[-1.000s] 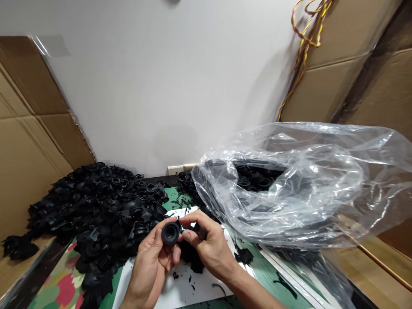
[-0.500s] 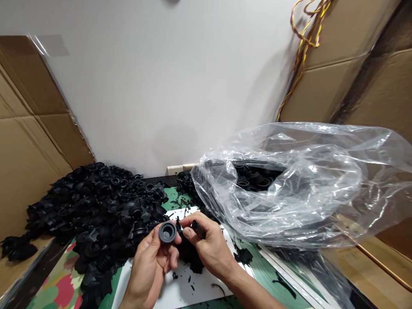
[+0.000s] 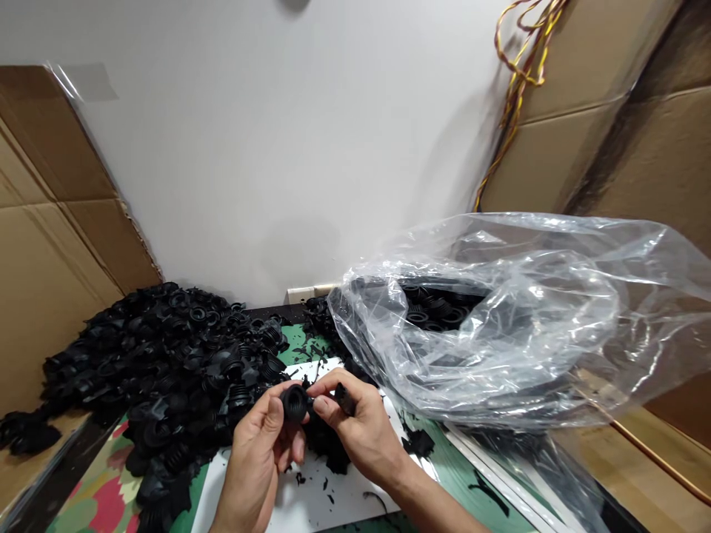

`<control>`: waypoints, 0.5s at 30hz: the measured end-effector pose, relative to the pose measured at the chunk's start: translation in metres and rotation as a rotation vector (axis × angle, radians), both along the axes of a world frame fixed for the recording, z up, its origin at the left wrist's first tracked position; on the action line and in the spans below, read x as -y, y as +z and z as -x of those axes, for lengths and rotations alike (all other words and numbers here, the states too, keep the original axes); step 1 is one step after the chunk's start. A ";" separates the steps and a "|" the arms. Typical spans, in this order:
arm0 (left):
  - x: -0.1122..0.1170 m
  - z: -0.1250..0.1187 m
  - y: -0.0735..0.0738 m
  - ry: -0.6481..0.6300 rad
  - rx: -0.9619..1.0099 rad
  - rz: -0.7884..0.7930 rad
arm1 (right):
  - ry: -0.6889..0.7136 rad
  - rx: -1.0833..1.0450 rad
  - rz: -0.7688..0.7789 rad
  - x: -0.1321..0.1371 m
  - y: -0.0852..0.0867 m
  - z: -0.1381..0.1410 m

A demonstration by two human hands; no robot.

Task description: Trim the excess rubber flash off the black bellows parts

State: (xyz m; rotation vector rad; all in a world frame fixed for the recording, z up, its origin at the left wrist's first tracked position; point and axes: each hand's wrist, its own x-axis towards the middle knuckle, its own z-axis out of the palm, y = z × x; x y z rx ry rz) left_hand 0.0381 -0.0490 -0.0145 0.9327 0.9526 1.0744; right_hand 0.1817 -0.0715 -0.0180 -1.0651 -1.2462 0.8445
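Observation:
My left hand grips a black ribbed rubber boot between thumb and fingers, its ribbed side tilted toward me. My right hand pinches a small dark piece between thumb and fingers, too small to identify. Its fingertips sit right beside the boot. Below both hands lies a white sheet scattered with black rubber scraps. A large heap of similar black rubber boots spreads to the left of my hands.
A clear plastic bag with more black boots inside lies to the right. Cardboard sheets line the left and right walls. A floral green mat lies under the heap. Yellow and brown wires hang at upper right.
The boot has rotated in my left hand, its round opening no longer facing me and its ribbed side now showing. My hands have drawn slightly closer together.

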 end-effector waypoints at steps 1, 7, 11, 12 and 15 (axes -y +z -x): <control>0.000 0.000 -0.001 0.003 -0.024 -0.001 | 0.022 -0.001 -0.009 0.000 0.000 0.001; 0.000 0.001 -0.009 0.015 -0.196 -0.078 | 0.012 0.093 -0.022 0.001 -0.005 0.009; -0.001 0.002 -0.015 0.101 -0.375 -0.395 | 0.014 -0.073 0.143 -0.002 -0.006 0.009; -0.001 0.002 -0.016 0.139 -0.435 -0.490 | 0.032 -0.115 0.169 -0.002 -0.006 0.009; 0.000 0.003 -0.016 0.187 -0.559 -0.710 | 0.085 -0.205 0.182 -0.003 -0.006 0.008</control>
